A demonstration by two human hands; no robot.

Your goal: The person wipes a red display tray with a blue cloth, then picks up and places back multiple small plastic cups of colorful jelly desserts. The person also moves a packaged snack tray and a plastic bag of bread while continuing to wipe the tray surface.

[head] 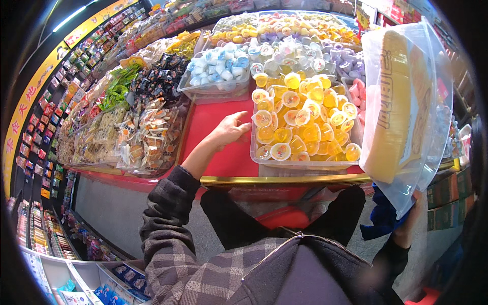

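Observation:
My left hand [230, 129] is empty, fingers apart, over the red display surface [213, 114], close to the left wall of a clear plastic tub of yellow jelly cups [305, 164]. My right hand [411, 213], at the right, grips the lower corner of a clear plastic tub [431, 152] tipped on its side, together with a dark blue cloth [381, 219]. Behind that tub's wall shows a big yellow block-like shape with writing [392, 106]; its nature is unclear. Beyond my left hand stands a tub of blue and white jelly cups [219, 70].
Packaged snacks [152, 133] fill the display at left. Clear and purple jelly cups [343, 59] lie behind the yellow ones, pink ones [357, 93] beside them. A gold edge strip [274, 180] runs along the front. Cartons [450, 194] are stacked at right; a red stool [284, 218] is below.

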